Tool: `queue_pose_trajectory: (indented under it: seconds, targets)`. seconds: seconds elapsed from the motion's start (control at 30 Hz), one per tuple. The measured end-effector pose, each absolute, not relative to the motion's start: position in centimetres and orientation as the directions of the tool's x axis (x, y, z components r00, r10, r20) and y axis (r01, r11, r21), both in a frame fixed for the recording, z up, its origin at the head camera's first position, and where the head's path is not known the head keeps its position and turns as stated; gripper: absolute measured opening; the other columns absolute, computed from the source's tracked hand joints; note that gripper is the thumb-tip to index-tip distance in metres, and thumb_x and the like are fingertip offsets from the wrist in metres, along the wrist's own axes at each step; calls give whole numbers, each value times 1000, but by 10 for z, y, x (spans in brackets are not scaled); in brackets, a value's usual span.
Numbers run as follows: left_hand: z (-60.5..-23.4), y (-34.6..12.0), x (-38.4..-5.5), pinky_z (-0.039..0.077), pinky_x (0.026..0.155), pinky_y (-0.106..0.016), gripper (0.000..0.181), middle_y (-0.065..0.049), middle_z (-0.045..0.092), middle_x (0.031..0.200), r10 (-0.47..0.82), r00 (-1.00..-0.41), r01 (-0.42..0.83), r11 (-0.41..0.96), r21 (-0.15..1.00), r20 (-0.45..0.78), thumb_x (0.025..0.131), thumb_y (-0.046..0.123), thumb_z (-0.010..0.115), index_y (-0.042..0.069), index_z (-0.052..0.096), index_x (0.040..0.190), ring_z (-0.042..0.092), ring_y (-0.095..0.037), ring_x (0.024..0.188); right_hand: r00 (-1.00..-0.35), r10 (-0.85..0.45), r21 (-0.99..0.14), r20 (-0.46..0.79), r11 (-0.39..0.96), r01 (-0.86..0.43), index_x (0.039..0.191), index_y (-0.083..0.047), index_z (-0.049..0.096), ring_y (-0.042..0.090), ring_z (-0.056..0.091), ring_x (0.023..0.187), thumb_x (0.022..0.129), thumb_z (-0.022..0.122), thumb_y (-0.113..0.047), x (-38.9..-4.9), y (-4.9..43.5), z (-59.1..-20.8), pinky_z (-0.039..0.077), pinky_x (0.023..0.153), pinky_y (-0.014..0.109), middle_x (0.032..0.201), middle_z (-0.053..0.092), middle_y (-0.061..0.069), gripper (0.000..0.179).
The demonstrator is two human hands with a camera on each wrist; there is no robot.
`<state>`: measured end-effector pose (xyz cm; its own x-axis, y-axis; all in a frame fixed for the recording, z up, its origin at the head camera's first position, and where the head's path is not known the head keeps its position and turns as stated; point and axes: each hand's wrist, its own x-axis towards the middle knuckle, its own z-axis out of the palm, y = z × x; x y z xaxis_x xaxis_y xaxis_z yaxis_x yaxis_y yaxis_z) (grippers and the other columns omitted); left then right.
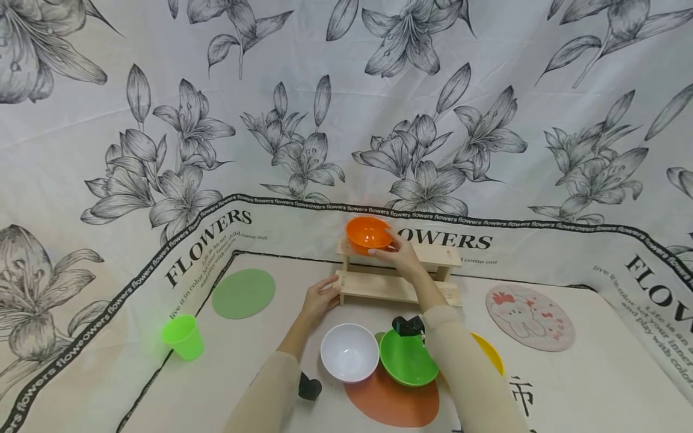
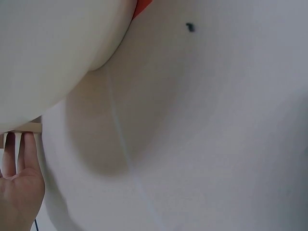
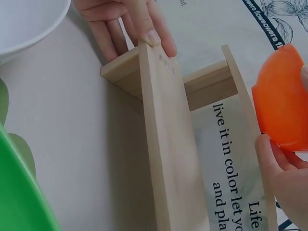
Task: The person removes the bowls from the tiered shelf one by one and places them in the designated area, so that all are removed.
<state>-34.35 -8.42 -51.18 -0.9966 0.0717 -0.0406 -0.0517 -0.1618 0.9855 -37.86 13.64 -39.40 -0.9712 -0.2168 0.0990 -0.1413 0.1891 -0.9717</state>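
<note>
An orange bowl (image 1: 364, 236) is at the left end of the upper tier of a small two-step wooden shelf (image 1: 373, 285). My right hand (image 1: 402, 255) holds the bowl at its right side, fingers near the rim and thumb low against it. In the right wrist view the orange bowl (image 3: 281, 98) sits right at the upper board, the right hand (image 3: 288, 187) beneath it. My left hand (image 1: 319, 299) grips the lower tier's left end. The right wrist view shows this left hand (image 3: 127, 24) with a finger on top of the board and others against the side support.
Close in front of the shelf stand a white bowl (image 1: 349, 353) and a green bowl (image 1: 408, 361), with a yellow bowl (image 1: 489, 355) partly behind the right sleeve. An orange round mat (image 1: 395, 403) lies below them. A green cup (image 1: 184, 338) stands left; green (image 1: 243, 293) and pink (image 1: 530, 317) mats lie farther back.
</note>
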Motion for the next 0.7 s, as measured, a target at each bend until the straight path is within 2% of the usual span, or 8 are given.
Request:
queue_pose_trajectory:
  seconds: [0.23,0.5,0.7]
  targets:
    - [-513,-84,-345,53,91,-36,43,-26,56,124,69,-996,-63,-176,982,-52,90,6,62,3,52,132,59,-32,112,-976,-178,-972,126,176,-158,149,-2,20,36,43,127,84,71,-13,-376,140,-399,46,101,37,146,34,24,83]
    - [-512,-83,-344,52,92,-37,45,-27,54,126,89,-995,-59,-178,982,-44,91,7,61,1,49,134,57,-33,114,-978,-166,-963,129,215,-164,148,-2,22,36,45,125,83,72,-15,-370,144,-401,45,102,37,146,35,22,83]
    - [-513,-84,-345,52,93,-39,45,-28,53,127,95,-995,-46,-181,982,-29,92,7,60,0,47,135,57,-34,114,-972,-190,-971,138,169,-171,148,-1,20,36,45,125,84,71,-11,-361,151,-397,48,96,22,148,32,23,82]
